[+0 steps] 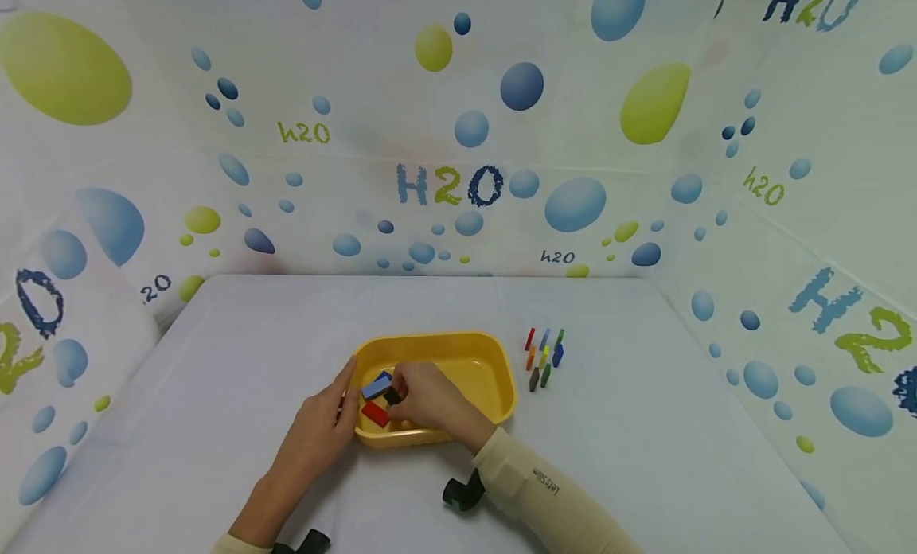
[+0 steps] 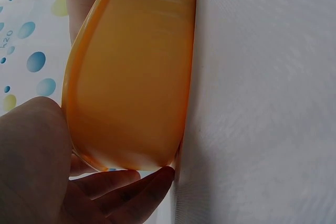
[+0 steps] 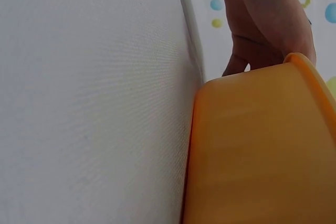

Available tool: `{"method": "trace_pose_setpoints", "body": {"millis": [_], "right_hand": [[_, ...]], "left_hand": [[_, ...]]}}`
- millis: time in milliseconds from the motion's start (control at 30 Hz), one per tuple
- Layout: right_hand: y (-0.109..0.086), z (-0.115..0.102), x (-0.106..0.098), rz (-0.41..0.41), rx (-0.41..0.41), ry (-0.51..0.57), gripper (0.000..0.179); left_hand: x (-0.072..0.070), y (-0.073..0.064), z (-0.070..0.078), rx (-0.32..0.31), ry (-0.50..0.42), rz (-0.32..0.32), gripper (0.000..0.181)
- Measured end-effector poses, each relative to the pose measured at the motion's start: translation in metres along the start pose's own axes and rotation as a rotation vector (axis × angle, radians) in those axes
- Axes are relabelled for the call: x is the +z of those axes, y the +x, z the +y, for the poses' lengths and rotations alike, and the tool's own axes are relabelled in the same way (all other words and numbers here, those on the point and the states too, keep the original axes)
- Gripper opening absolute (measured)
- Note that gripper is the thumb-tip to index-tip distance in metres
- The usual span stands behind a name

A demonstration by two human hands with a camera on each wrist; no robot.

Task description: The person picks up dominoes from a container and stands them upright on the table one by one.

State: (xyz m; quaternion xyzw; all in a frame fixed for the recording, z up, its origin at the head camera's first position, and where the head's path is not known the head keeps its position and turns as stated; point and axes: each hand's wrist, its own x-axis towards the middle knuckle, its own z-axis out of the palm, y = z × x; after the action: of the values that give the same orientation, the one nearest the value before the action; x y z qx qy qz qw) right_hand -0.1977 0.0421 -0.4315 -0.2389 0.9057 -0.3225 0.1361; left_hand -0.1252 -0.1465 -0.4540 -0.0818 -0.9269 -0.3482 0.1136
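A yellow plastic tray (image 1: 444, 343) stands on the white-covered table. My left hand (image 1: 318, 427) rests at its left end in the head view, with fairly straight fingers (image 2: 139, 195) against the outer wall and the thumb by the rim. Inside the tray's left part lie a light blue block (image 1: 376, 388), a darker blue block (image 1: 384, 376) behind it and a red block (image 1: 376, 414). Over them, my right hand (image 1: 433, 399) reaches in across the near rim and pinches a dark green block (image 1: 392, 395), partly hidden by the fingers.
Right of the tray, several small coloured pieces (image 1: 545, 359) stand in short rows on the white cloth (image 1: 609, 458). A white backdrop (image 1: 372, 84) with blue and green spots rises behind the table and along both sides. Dark wrist-camera mounts (image 1: 464, 490) hang by the sleeves.
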Motion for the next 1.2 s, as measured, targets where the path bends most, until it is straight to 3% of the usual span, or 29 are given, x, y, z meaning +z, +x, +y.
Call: {"method": "trace_pose_setpoints", "body": {"millis": [433,700,1200], "right_hand": [[-0.002,0.004,-0.001,0.049,-0.073,0.066,0.024],[-0.005,0.001,-0.005,0.070,-0.064,0.067,0.023],[-0.004,0.004,-0.014,0.132,-0.111,0.132,0.022]], "left_hand": [[0.000,-0.002,0.002,-0.017,-0.007,-0.003,0.055],[0.002,-0.002,0.000,-0.023,-0.003,-0.006,0.056],[-0.001,0.009,-0.008,-0.013,0.001,-0.010,0.056]]}}
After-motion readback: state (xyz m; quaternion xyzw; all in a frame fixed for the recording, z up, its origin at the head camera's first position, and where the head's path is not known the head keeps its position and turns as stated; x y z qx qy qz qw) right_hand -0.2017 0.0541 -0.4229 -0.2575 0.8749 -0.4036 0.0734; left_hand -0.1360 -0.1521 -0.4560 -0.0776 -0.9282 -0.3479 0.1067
